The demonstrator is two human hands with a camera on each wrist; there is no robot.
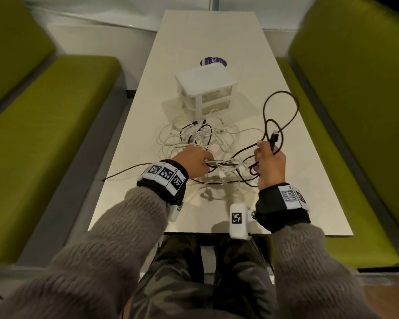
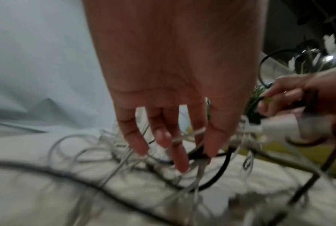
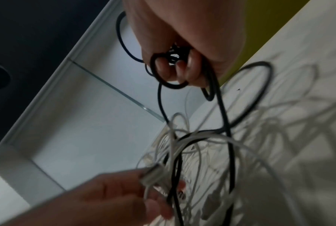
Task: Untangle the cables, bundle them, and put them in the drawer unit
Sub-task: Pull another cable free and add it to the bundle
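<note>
pale bench (image 1: 286, 180) between green seats, and you're early: your right hand (image 1: 271, 165) clamps the black cable (image 1: 295, 104), your left hand (image 1: 192, 161) pinches the white tangle (image 1: 194, 134) beside it. nothing bundled, drawer unit (image 1: 205, 90) beyond the heap, drawers apparently closed.

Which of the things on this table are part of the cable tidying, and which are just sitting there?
Part of the job:
black cable, gripped in the right hand
white cables, tangled, pinched by the left hand
drawer unit, drawers closed

Just there:
round purple sticker on the table
green benches either side
</note>
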